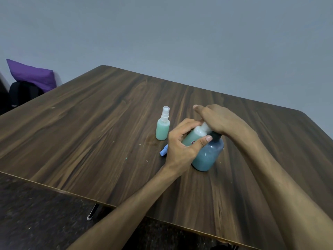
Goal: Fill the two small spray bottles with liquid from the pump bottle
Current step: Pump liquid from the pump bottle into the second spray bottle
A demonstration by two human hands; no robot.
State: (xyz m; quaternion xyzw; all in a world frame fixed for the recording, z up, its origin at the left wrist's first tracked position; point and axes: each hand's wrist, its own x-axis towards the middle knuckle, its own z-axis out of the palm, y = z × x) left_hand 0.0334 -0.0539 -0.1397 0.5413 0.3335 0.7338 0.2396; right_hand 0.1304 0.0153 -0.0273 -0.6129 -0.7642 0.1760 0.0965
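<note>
A large pump bottle [207, 156] with blue-green liquid stands on the wooden table [90, 132]. My right hand [219, 120] lies flat on its black pump head, which it mostly hides. My left hand [182, 143] holds a small spray bottle [193, 137] tilted against the pump, its neck under my right palm; green liquid shows inside it. A second small spray bottle [162, 126], capped and holding green liquid, stands upright just left of my hands. A small blue cap-like piece [163, 152] lies on the table behind my left hand.
Small pale-green specks dot the table [126, 158] in front of the bottles. The table's near edge runs diagonally under my forearms. A purple cushion [33, 74] on a dark bag [23, 92] sits off the table's far left corner.
</note>
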